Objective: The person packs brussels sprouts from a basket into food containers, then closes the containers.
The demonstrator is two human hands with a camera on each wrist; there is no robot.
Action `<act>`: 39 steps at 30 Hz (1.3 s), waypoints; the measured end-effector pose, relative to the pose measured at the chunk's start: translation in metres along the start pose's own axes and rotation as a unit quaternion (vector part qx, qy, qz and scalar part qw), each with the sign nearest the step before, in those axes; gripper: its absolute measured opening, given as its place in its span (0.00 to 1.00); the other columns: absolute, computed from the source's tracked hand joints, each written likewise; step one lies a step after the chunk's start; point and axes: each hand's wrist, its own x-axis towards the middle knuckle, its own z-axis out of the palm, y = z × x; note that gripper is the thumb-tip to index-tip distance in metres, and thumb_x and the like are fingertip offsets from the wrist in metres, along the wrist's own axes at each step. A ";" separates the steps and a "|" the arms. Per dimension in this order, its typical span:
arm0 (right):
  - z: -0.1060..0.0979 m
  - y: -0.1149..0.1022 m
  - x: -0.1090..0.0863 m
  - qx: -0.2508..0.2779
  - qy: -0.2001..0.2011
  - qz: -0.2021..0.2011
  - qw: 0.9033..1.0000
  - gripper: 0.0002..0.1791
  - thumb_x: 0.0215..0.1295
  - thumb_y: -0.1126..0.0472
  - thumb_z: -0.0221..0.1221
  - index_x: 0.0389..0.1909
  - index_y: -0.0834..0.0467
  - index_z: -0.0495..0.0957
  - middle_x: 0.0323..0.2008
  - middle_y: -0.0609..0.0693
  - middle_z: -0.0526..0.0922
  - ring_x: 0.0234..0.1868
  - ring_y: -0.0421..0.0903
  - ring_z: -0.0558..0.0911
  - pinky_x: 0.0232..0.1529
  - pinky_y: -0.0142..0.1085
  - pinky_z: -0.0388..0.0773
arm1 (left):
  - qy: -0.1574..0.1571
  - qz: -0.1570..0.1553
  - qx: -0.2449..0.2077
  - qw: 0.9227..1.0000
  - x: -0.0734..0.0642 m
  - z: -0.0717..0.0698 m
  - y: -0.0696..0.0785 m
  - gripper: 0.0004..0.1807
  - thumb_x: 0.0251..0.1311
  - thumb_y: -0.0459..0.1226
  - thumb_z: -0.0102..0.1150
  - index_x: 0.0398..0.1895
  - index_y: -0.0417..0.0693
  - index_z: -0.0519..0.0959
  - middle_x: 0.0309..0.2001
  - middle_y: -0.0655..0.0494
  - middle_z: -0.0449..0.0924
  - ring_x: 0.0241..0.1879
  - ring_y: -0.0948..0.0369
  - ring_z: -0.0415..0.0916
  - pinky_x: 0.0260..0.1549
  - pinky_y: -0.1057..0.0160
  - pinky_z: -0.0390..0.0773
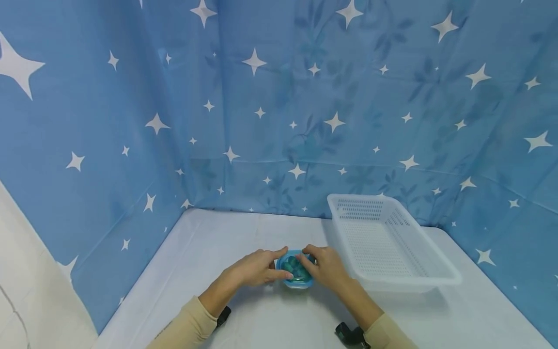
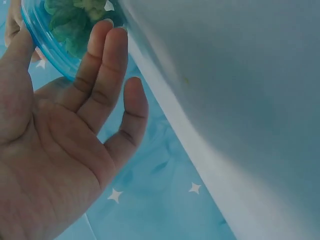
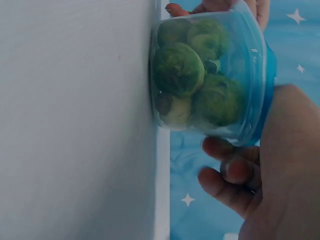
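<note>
A small clear plastic container with a blue lid stands on the table, and green Brussels sprouts show through its wall. On its left side my left hand holds it, thumb and index finger at the lid's rim; in the left wrist view the other fingers reach along the container's side. My right hand grips the opposite side, its thumb over the lid and its fingers bent near the far edge. Several right fingertips show beside the container wall in the right wrist view.
A white perforated basket stands on the table to the right, close to my right hand. White cloth covers the table. A blue curtain with white stars hangs along the back and sides.
</note>
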 end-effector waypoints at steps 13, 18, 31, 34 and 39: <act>0.003 0.004 -0.003 0.181 -0.098 0.152 0.967 0.20 0.78 0.52 0.59 0.61 0.59 0.83 0.57 0.53 0.87 0.54 0.43 0.87 0.48 0.32 0.84 | -0.047 0.027 -0.104 0.993 0.003 -0.009 -0.010 0.48 0.70 0.54 0.63 0.84 0.49 0.51 0.25 0.37 0.77 0.18 0.63 0.68 0.21 0.67 0.67; 0.006 0.006 -0.004 0.253 -0.112 0.179 0.944 0.22 0.80 0.53 0.56 0.63 0.63 0.80 0.63 0.55 0.82 0.65 0.54 0.81 0.63 0.44 0.80 | -0.046 0.022 -0.101 0.994 0.003 -0.009 -0.007 0.50 0.69 0.55 0.65 0.85 0.49 0.50 0.25 0.39 0.78 0.18 0.64 0.68 0.21 0.66 0.67; 0.001 0.000 -0.005 0.225 -0.110 0.192 0.949 0.21 0.80 0.51 0.56 0.63 0.60 0.81 0.62 0.51 0.83 0.63 0.50 0.82 0.59 0.35 0.81 | -0.072 -0.019 -0.061 0.995 0.004 -0.015 -0.001 0.49 0.69 0.59 0.62 0.85 0.58 0.49 0.27 0.51 0.88 0.28 0.55 0.85 0.30 0.63 0.77; 0.000 0.000 -0.003 0.205 -0.111 0.187 0.954 0.21 0.80 0.51 0.57 0.63 0.59 0.82 0.62 0.52 0.83 0.61 0.50 0.84 0.53 0.32 0.82 | -0.064 -0.042 -0.043 0.996 0.003 -0.016 -0.001 0.48 0.68 0.62 0.61 0.85 0.64 0.51 0.30 0.52 0.90 0.28 0.57 0.87 0.42 0.59 0.80; 0.001 -0.002 -0.004 0.180 -0.118 0.189 0.958 0.22 0.78 0.50 0.59 0.63 0.57 0.82 0.57 0.54 0.87 0.50 0.43 0.86 0.40 0.29 0.78 | -0.070 -0.073 -0.027 0.994 0.003 -0.015 -0.004 0.47 0.65 0.67 0.60 0.84 0.75 0.50 0.30 0.53 0.89 0.28 0.59 0.87 0.67 0.47 0.71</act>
